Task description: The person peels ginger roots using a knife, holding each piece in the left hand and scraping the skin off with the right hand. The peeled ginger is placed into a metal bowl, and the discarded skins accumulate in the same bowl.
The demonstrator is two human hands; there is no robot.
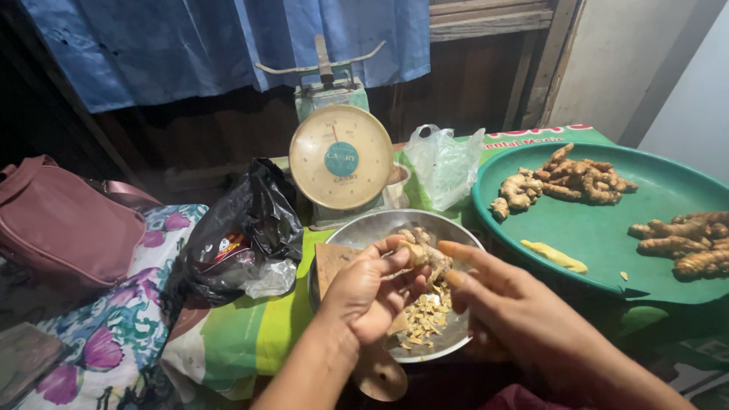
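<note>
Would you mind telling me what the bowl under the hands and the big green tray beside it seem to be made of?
The bowl looks like thin metal, probably steel or aluminium: a grey, dull sheen with soft reflections on its wall. The green tray looks like moulded plastic: even colour, smooth matte surface, a rolled rim. The left hand and right hand hold a root piece over the bowl.

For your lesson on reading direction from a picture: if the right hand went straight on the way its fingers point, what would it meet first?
The right hand points up-left, so it would most likely first meet the ginger piece held by the left hand; depth is unclear.
</note>
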